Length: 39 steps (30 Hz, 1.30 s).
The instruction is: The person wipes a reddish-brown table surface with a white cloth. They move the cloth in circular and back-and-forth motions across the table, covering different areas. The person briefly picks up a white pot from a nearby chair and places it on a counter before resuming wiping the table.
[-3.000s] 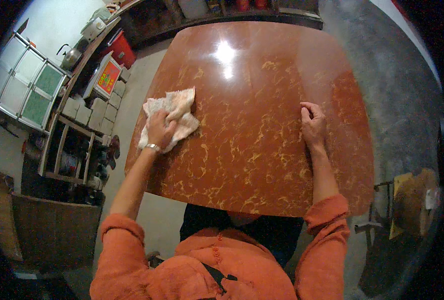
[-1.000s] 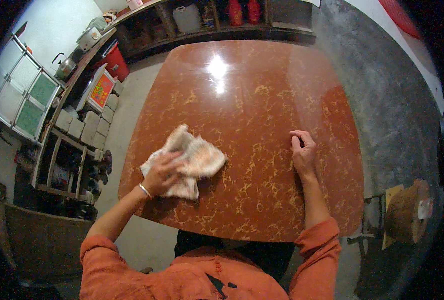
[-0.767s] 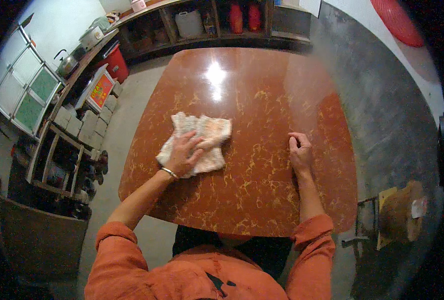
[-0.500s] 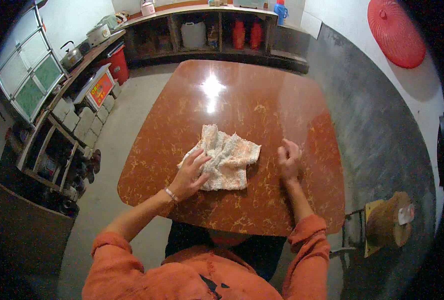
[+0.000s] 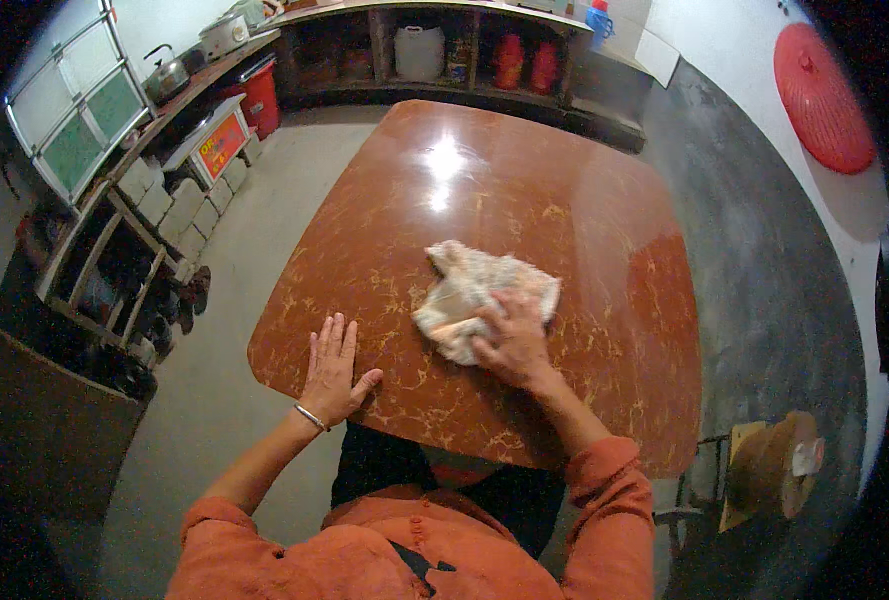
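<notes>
A crumpled white and pale orange cloth [image 5: 454, 300] lies on the brown, marbled tabletop [image 5: 364, 240], right of its middle. My right hand [image 5: 514, 340] bears down on the cloth, its fingers bent over the near right part and gripping it; the hand and cloth are slightly blurred. Flat on the table near its front left edge rests my left hand [image 5: 334, 375]. Its fingers point away from me, the thumb stands out to the side, and nothing is in it. A bracelet circles the left wrist.
A round wooden stool [image 5: 784, 465] is beside the table's near right corner. Along the left wall runs a low shelf with a kettle [image 5: 167, 78] and a red bin [image 5: 259, 98]. Two red flasks [image 5: 509, 62] stand in the far cabinet. A red woven cover [image 5: 822, 100] hangs at right.
My left hand has left the cloth and come down flat on the table, nearer and to the left. My right hand has moved left onto the cloth, which is now bunched differently.
</notes>
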{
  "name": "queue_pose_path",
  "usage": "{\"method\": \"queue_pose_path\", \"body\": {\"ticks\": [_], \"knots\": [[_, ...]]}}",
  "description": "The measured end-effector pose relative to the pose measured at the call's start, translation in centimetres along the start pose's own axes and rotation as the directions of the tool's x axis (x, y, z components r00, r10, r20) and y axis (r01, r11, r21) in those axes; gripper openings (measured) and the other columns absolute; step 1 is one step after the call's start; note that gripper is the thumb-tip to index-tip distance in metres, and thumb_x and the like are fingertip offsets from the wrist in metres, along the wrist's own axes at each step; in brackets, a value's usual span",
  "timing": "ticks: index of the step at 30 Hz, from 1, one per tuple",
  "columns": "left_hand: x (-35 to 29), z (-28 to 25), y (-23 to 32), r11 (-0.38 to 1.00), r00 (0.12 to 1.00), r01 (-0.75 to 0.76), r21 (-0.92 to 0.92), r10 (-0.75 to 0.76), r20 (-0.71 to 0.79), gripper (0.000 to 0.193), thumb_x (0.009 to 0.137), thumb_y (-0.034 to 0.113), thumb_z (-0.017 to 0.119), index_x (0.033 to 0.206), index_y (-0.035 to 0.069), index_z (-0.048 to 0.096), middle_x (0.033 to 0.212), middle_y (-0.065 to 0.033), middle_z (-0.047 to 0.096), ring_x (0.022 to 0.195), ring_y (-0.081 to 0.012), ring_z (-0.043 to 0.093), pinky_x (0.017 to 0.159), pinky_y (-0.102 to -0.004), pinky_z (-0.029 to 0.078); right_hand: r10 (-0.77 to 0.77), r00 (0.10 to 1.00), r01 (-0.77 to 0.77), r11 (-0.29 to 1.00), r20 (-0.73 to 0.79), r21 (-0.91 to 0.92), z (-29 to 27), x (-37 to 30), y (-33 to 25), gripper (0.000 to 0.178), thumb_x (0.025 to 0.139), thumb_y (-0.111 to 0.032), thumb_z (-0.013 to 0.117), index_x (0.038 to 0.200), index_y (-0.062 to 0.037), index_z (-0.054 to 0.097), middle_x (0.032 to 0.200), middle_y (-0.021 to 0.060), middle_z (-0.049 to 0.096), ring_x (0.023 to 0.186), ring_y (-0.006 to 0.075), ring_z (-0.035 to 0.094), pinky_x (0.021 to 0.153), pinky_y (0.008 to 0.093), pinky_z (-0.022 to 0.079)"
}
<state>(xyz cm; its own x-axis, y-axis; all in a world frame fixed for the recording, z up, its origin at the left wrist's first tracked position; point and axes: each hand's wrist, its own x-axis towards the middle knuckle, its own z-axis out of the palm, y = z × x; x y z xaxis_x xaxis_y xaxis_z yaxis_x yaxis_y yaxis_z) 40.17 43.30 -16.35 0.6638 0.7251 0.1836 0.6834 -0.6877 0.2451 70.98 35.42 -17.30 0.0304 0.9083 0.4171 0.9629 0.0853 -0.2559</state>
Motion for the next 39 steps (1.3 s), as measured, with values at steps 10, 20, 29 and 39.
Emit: {"method": "queue_pose_path", "body": {"ticks": [10,20,29,39], "knots": [[-0.2,-0.2,0.8,1.0,0.998,0.011,0.019,-0.009,-0.069,0.069,0.089,0.048,0.05,0.14,0.004,0.035,0.147,-0.0213,0.028,0.138,-0.0348,0.021,0.112,-0.0531,0.01,0.459,0.887,-0.455,0.888,0.05,-0.066,0.1,3.8,7.0,0.059,0.076,-0.063,0.058,0.107,-0.0135,0.063,0.126,0.014,0.051,0.125,0.0362,0.038,0.104,0.0633,0.016],[-0.3,-0.7,0.2,0.999,0.996,-0.005,-0.046,0.001,-0.091,0.064,0.085,0.045,0.058,0.136,0.008,0.043,0.146,-0.0195,0.029,0.137,-0.0361,0.024,0.111,-0.0538,0.014,0.176,0.976,-0.164,0.981,-0.127,0.101,-1.2,3.1,11.7,0.026,0.077,-0.027,0.062,0.083,-0.0015,0.06,0.091,0.0163,0.059,0.093,0.0354,0.054,0.085,0.044,0.039],[0.6,-0.9,0.4,0.996,0.997,0.027,-0.088,-0.033,-0.065,0.064,0.08,0.041,0.065,0.132,0.007,0.048,0.145,-0.0201,0.032,0.135,-0.0382,0.027,0.109,-0.0579,0.016,0.556,0.793,-0.593,0.798,-0.249,-0.107,2.2,13.9,23.8,0.044,0.08,-0.044,0.056,0.095,-0.0037,0.062,0.111,0.0181,0.058,0.108,0.0369,0.05,0.103,0.0633,0.018],[1.0,-1.6,0.4,0.992,0.996,0.082,-0.094,-0.078,0.041,0.066,0.078,0.042,0.066,0.132,0.009,0.048,0.145,-0.0194,0.032,0.136,-0.0377,0.027,0.109,-0.0592,0.015,0.36,0.916,-0.379,0.921,-0.176,-0.089,10.9,34.2,21.3,0.045,0.076,-0.049,0.058,0.083,-0.0053,0.066,0.096,0.016,0.063,0.097,0.0315,0.056,0.088,0.0465,0.037]]}}
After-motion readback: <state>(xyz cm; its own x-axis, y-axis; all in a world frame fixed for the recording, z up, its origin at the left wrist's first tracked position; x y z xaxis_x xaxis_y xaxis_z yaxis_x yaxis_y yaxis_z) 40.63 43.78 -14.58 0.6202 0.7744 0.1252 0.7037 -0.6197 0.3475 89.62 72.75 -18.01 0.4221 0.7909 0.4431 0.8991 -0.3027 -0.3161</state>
